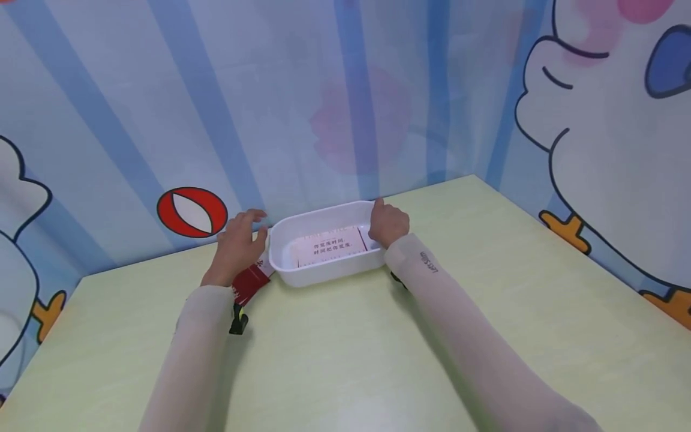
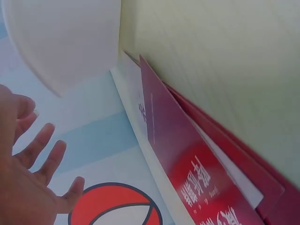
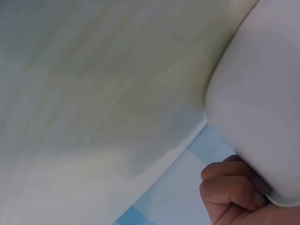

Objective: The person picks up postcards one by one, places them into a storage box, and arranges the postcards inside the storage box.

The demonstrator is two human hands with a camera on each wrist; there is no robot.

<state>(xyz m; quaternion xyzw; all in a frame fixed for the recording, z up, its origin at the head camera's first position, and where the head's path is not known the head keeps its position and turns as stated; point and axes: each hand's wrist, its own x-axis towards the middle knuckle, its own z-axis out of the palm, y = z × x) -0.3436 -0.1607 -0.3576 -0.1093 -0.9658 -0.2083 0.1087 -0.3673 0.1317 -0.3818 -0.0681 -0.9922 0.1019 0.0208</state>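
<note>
A white plastic basin (image 1: 324, 275) with rounded corners stands at the back of the table, against the backdrop. A pale card (image 1: 329, 246) printed with Chinese characters lies flat inside it. My right hand (image 1: 388, 223) grips the basin's right end, its fingers curled over the rim in the right wrist view. Just off the basin's left end is my left hand (image 1: 237, 249), fingers spread and loosely bent, holding nothing. Below the left hand, dark red cards (image 2: 183, 159) with white lettering lie overlapped on the table, beside a paler card (image 2: 134, 86).
The pale yellow-green table (image 1: 335, 354) meets a blue striped backdrop (image 1: 291, 120) along its far edge. White cartoon birds are printed at both sides, and a red ball shape (image 1: 178, 223) appears left of the left hand. A black strap buckle (image 1: 239, 321) hangs at the left wrist.
</note>
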